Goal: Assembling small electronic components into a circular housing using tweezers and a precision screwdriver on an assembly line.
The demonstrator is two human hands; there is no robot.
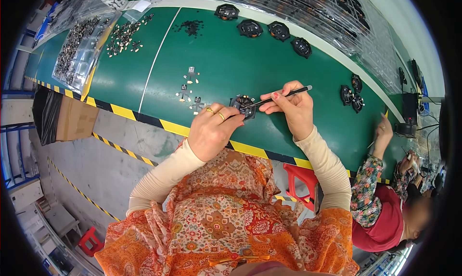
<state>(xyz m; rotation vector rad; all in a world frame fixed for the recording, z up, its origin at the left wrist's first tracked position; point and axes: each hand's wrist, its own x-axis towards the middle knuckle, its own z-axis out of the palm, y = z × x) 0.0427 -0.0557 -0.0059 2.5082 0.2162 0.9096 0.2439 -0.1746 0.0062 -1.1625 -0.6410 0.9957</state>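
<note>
My left hand (pixel 211 130), with rings on its fingers, holds the lower left edge of a black watch case (pixel 243 106) against the green table. Between the fingers of my right hand (pixel 294 110) is a pair of dark tweezers (pixel 284 97), its points down at the inside of the case. What lies at the very tips is too small to tell. Just left of the case lie several small flexible circuit parts (pixel 184 92), black with pale pieces. My left fingers hide part of the case.
At the back stand several more black watch cases (pixel 250 28); another group (pixel 357 102) lies right. Small black pieces (pixel 190 28), loose parts (pixel 126 37) and a filled plastic bag (pixel 79 54) are to the left. A co-worker's hand (pixel 383 129) rests at the table's right end.
</note>
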